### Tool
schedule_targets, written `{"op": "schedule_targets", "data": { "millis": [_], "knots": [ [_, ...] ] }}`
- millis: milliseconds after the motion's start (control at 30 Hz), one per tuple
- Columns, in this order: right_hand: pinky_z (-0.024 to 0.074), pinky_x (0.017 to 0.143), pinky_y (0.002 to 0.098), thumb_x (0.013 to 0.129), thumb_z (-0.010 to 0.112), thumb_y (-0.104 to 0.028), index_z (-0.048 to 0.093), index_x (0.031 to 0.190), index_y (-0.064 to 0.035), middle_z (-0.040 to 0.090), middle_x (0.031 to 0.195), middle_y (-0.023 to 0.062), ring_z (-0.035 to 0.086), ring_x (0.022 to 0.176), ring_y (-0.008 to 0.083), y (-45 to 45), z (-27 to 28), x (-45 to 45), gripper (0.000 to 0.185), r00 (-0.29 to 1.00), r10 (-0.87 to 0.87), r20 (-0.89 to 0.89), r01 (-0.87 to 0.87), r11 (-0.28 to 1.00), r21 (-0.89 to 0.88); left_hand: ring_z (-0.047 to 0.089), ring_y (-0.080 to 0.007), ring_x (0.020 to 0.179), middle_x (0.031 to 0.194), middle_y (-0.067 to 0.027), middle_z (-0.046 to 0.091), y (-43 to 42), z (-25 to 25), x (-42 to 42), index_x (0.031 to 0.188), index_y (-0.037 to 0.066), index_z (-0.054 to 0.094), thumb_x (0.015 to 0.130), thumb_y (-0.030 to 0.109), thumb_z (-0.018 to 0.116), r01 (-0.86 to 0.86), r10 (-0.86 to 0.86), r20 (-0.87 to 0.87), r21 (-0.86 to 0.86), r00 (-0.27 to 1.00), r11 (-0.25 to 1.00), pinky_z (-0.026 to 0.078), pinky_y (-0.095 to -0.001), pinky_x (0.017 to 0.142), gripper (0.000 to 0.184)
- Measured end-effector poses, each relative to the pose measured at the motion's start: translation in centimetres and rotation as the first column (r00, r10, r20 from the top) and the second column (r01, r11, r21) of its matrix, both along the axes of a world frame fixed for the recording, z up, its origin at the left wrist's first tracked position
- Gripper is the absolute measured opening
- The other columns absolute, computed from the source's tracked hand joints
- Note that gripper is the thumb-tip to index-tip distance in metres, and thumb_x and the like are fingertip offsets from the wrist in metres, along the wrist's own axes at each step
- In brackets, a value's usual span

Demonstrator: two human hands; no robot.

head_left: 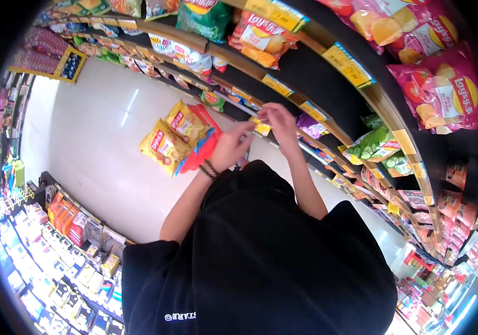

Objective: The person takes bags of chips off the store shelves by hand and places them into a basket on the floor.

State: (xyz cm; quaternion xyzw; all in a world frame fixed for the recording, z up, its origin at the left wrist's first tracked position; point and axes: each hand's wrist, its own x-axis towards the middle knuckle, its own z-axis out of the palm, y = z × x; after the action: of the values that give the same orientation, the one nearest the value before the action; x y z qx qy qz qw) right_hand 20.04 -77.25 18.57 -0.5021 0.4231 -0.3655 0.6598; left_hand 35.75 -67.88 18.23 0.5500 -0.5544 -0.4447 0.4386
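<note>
My left hand (234, 146), with a dark beaded bracelet at the wrist, is held in front of my body with its fingers loosely stretched. Just to its right is my right hand (279, 124), its fingers bent but apart. I see nothing held in either hand, and the two are apart from each other. Beyond my left hand is a red basket (210, 146) with some blue on it, partly hidden by that hand. Two yellow bags of Lay's chips (163, 145) lie at the basket, over its left side. A yellow shelf tag (262, 127) shows between my hands.
Snack shelves (300, 72) curve along the right, with pink chip bags (445, 100), an orange bag (262, 38) and green bags (381, 142). Pale tiled floor (99, 134) spreads to the left. A lower-left display (68, 268) carries many small packages.
</note>
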Motion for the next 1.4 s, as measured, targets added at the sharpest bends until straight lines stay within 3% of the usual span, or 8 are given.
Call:
{"op": "schedule_targets", "data": {
  "millis": [233,300,467,567,700,800,1000,1400],
  "knots": [
    [0.0483,0.089,0.0333,0.092,0.058,-0.012,0.054,0.122,-0.0042,0.061,0.114,0.0103,0.060,0.103,0.0198,-11.8,5.1,-5.5,0.031,0.768,-0.615,0.178,0.640,0.733,-0.230,0.053,-0.0355,0.112,0.120,-0.0192,0.054,-14.0,6.9,-7.7,0.122,0.001,0.051,0.085,0.005,0.060,-0.002,0.021,0.031,-0.507,0.999,0.862,0.043,-0.0375,0.096,0.038],
    [0.0439,0.098,0.0374,0.093,0.055,-0.024,0.050,0.131,-0.0048,0.056,0.127,0.0113,0.055,0.114,0.0233,-16.6,1.5,-7.9,0.042,0.757,-0.593,0.275,0.650,0.726,-0.224,0.051,-0.0320,0.118,0.126,-0.0185,0.053,-17.6,7.3,-8.9,0.127,0.002,0.049,0.087,0.007,0.060,-0.042,0.033,-0.027,-0.496,0.999,0.867,0.043,-0.0374,0.096,0.042],
    [0.0403,0.102,0.0406,0.097,0.050,-0.030,0.044,0.137,-0.0069,0.051,0.135,0.0097,0.050,0.121,0.0223,-23.2,0.9,-12.0,0.047,0.604,-0.450,0.658,0.419,0.881,0.218,0.052,-0.0270,0.118,0.126,-0.0128,0.055,-24.7,7.4,-10.7,0.127,0.006,0.050,0.087,0.010,0.062,0.081,-0.120,-0.102,-0.321,0.988,0.944,0.041,-0.0358,0.100,0.041],
    [0.0404,0.103,0.0405,0.097,0.051,-0.029,0.044,0.137,-0.0069,0.051,0.135,0.0098,0.050,0.121,0.0223,-24.3,1.3,-12.5,0.047,0.597,-0.459,0.658,0.402,0.881,0.250,0.048,-0.0260,0.122,0.131,-0.0106,0.052,-29.6,1.7,-12.6,0.132,0.011,0.047,0.091,0.025,0.059,-0.002,-0.106,-0.323,-0.317,0.941,0.948,0.037,-0.0382,0.104,0.045],
    [0.0405,0.103,0.0403,0.096,0.051,-0.028,0.043,0.137,-0.0069,0.051,0.135,0.0098,0.050,0.121,0.0221,-22.7,2.2,-13.6,0.047,0.602,-0.493,0.628,0.445,0.860,0.249,0.043,-0.0264,0.127,0.135,-0.0091,0.049,-29.7,0.0,-15.0,0.134,0.012,0.045,0.091,0.043,0.053,-0.048,-0.024,-0.194,-0.358,0.981,0.932,0.029,-0.0421,0.110,0.053],
    [0.0405,0.103,0.0401,0.096,0.052,-0.028,0.043,0.137,-0.0069,0.051,0.135,0.0098,0.050,0.121,0.0221,-19.6,3.5,-14.4,0.047,0.614,-0.541,0.575,0.510,0.828,0.233,0.047,-0.0300,0.122,0.130,-0.0115,0.052,-24.8,5.4,-14.6,0.127,0.011,0.051,0.087,0.035,0.060,-0.016,0.095,0.170,-0.417,0.981,0.909,0.032,-0.0440,0.106,0.047],
    [0.0432,0.101,0.0368,0.093,0.058,-0.020,0.045,0.133,-0.0048,0.055,0.127,0.0098,0.052,0.118,0.0207,-10.8,5.7,-11.9,0.044,0.738,-0.616,0.274,0.665,0.733,-0.143,0.049,-0.0359,0.114,0.121,-0.0178,0.053,-18.7,7.2,-12.6,0.120,0.006,0.055,0.077,0.022,0.068,-0.046,0.241,0.298,-0.539,0.924,0.841,0.031,-0.0490,0.102,0.047],
    [0.0513,0.086,0.0333,0.094,0.060,-0.024,0.049,0.115,-0.0015,0.059,0.111,0.0086,0.060,0.101,0.0171,-0.6,6.7,-9.8,0.033,0.720,-0.673,0.168,0.655,0.740,0.154,0.052,-0.0336,0.108,0.120,-0.0177,0.055,-6.1,11.1,-6.1,0.128,0.002,0.050,0.076,0.019,0.075,-0.044,0.125,0.216,-0.347,0.968,0.937,0.043,-0.0393,0.094,0.060]
  ]
}}
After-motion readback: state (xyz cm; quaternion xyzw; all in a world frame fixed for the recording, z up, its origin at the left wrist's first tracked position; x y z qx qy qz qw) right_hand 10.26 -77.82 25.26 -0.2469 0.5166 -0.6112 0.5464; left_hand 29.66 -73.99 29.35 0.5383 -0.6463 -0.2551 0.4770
